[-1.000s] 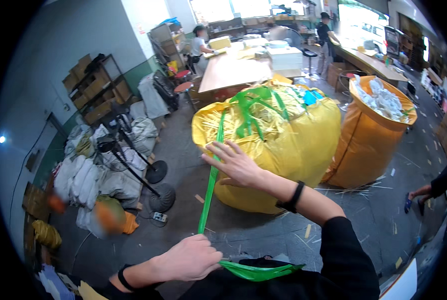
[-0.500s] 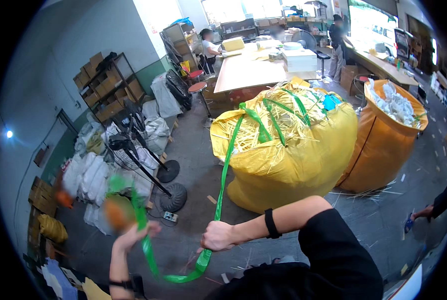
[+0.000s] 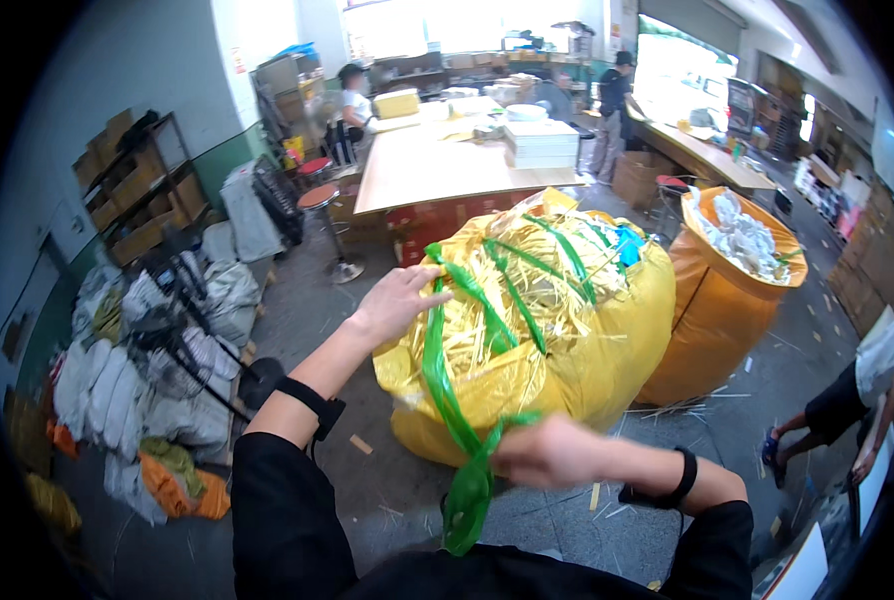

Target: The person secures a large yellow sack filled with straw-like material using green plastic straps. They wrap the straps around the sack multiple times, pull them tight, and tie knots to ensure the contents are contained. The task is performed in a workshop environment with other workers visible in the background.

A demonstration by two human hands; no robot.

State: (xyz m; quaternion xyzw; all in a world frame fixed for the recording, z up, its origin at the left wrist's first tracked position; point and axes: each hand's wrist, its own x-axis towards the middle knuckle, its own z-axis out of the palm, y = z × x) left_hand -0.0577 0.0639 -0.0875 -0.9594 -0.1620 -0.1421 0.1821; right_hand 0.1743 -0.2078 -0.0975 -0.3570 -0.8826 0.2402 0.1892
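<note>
Head view — your left hand (image 3: pixel 399 303) is out over the near-left rim of the yellow woven sack (image 3: pixel 612 345), fingers extended, their tips overlapping the green plastic strap (image 3: pixel 435 365). Cannot tell whether thumb and fingers pinch it. Your right hand (image 3: pixel 550 450) is blurred, lower and nearer your body, curled closed on the strap in front of the sack's near side. A short length shows above that fist; beside it the bands cross, and a wider, bunched piece hangs below toward your dark shirt.

Sack stands on the floor ahead of you, bulging, mouth open, heaped with thin pale-yellow strips (image 3: pixel 527 262). More green bands lie across the heap; a bright blue scrap (image 3: pixel 628 246) sits toward its far right. Black bands on both your wrists.

Just right of it: an orange sack (image 3: pixel 712 325), upright, filled with crumpled whitish sheeting (image 3: pixel 737 238). Loose strips litter the floor by its base. Beyond — a broad worktable (image 3: pixel 422 172) bearing a white stack (image 3: pixel 542 146), with a round-topped stool (image 3: pixel 318 198) at its left. Far left, a pile of white sacks (image 3: pixel 97 392). At the right edge, another person (image 3: pixel 835 405) stands in dark shorts and sandals.
</note>
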